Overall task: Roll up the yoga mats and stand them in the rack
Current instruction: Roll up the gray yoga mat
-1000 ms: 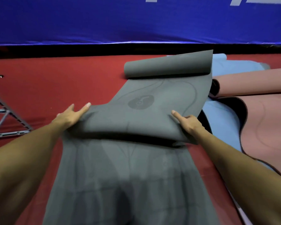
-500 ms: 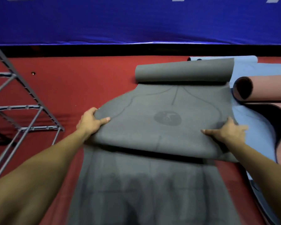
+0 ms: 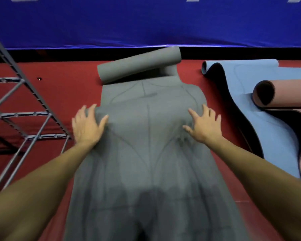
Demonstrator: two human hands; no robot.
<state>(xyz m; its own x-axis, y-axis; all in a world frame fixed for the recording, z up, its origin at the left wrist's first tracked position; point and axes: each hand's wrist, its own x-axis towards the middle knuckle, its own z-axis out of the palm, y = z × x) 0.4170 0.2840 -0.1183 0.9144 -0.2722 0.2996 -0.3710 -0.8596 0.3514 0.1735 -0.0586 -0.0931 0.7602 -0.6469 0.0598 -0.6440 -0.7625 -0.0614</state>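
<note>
Fingers spread wide, left hand (image 3: 88, 126) and right hand (image 3: 204, 125) flat on grey mat (image 3: 146, 162), holding nothing. Mat lies on red floor (image 3: 59, 94), far end curled. Grey rack (image 3: 19, 112) left; blue mat (image 3: 247, 105), pink mat (image 3: 285, 93) right. Blue banner (image 3: 146, 21) on far wall.

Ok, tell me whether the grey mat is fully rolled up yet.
No: only the far end of the grey mat is curled, and both hands press flat on its unrolled length.
</note>
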